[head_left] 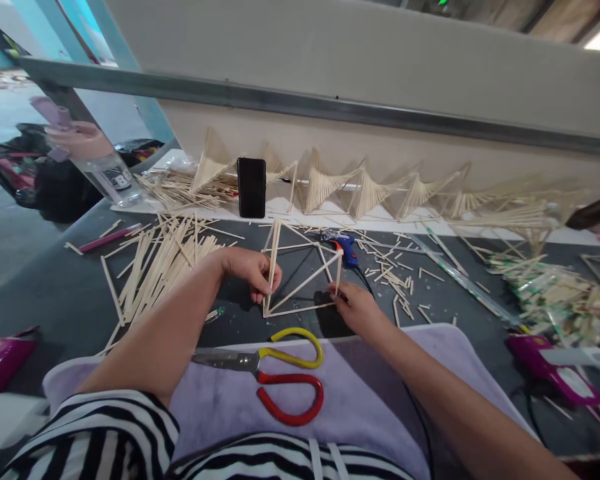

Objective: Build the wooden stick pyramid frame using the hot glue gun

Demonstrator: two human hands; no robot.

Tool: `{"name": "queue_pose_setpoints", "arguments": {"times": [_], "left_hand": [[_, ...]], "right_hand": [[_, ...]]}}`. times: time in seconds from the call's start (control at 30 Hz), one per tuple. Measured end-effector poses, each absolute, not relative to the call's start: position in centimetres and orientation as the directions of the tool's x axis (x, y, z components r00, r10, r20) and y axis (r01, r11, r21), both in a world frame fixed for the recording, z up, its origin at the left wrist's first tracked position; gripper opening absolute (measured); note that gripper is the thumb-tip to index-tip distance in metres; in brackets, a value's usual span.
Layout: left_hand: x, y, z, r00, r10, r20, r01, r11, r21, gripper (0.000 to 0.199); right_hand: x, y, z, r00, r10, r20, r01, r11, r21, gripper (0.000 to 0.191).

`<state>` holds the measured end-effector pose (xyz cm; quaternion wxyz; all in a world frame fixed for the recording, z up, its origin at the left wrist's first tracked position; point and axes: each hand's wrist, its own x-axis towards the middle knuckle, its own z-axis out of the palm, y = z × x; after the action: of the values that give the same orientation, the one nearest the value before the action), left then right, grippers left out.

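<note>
In the head view, a frame of thin wooden sticks (300, 288) stands on the dark table between my hands. My left hand (255, 272) pinches an upright stick at its left side. Around the lower right corner of the frame, the fingers of my right hand (351, 303) are closed on another upright stick. A blue hot glue gun (347, 249) lies just behind the frame. Scissors (258, 360) with one yellow and one red handle rest on a lilac towel (370, 393) in front of me.
Loose sticks (155, 267) pile up on the left, with short offcuts (395, 273) on the right. A phone (251, 188) stands upright behind. Fan-shaped stick structures (325, 187) line the wall. A bottle (100, 163) and a magenta tool (555, 370) flank the table.
</note>
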<state>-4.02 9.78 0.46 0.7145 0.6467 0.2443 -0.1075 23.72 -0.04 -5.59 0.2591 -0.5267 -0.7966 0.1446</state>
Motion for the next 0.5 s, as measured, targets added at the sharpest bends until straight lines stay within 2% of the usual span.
{"name": "queue_pose_setpoints", "arguments": {"times": [0.1,0.23,0.4,0.5], "left_hand": [[-4.2,9.8,0.6,0.849,0.175,-0.499,0.480,0.142,0.866,0.023],[-4.0,9.6,0.5,0.838,0.196,-0.510,0.491,0.138,0.860,0.025],[-3.6,9.4,0.1,0.841,0.199,-0.504,0.489,0.120,0.864,0.021],[-3.7,9.4,0.1,0.845,0.204,-0.494,0.480,0.117,0.869,0.021]], "right_hand": [[23.1,2.2,-5.2,-0.294,0.926,0.238,0.776,0.376,-0.506,0.019],[22.4,4.5,-5.5,-0.224,0.949,0.223,0.762,0.313,-0.567,0.020],[22.2,4.0,-5.1,-0.037,0.950,0.311,0.747,0.233,-0.622,0.036],[21.5,2.1,-3.1,-0.015,0.939,0.344,0.760,0.234,-0.606,0.023]]}}
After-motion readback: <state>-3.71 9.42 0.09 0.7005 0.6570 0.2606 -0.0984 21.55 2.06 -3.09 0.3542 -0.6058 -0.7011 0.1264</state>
